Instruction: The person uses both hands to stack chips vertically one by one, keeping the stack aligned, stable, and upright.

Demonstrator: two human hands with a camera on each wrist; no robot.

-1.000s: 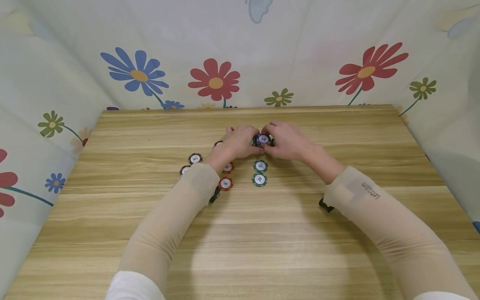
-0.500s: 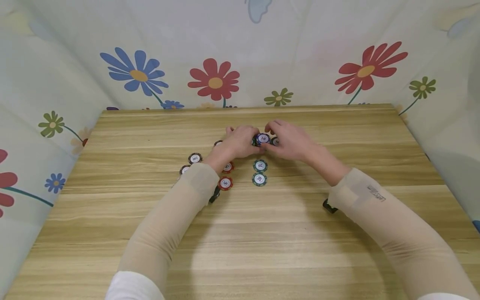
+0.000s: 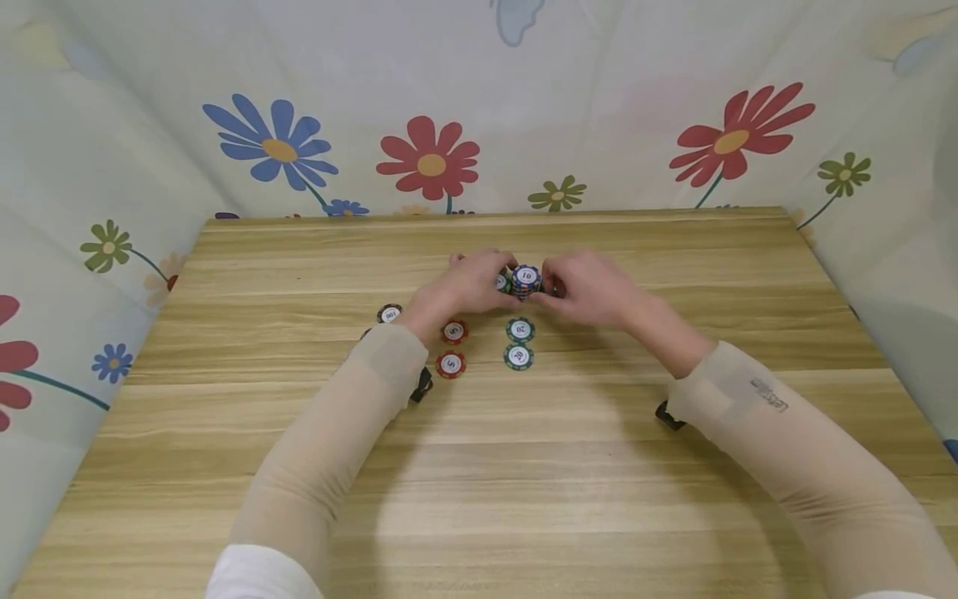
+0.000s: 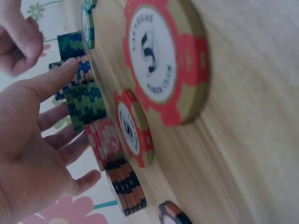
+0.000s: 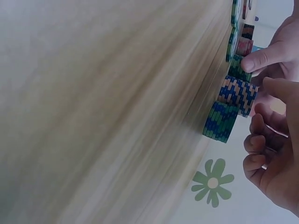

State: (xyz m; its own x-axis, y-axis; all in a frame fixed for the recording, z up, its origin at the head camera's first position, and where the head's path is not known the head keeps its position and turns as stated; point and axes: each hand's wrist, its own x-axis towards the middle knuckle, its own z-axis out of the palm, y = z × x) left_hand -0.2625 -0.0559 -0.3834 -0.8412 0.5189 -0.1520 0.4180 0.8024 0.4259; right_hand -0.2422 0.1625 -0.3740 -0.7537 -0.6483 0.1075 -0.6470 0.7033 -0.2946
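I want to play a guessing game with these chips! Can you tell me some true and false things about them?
1. The blue stack stands between the two hands. True.
2. Two red chips lie flat on the table. True.
3. The green chips read 100. False: they read 20.
4. The left hand lies on the red chips. False: it is up by the stacks.
5. The walls show stars. False: the walls show flowers.

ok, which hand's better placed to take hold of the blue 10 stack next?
Right, probably. The right hand curls beside the blue 10 stack, thumb touching its side. The left hand has straight fingers at the green stack.
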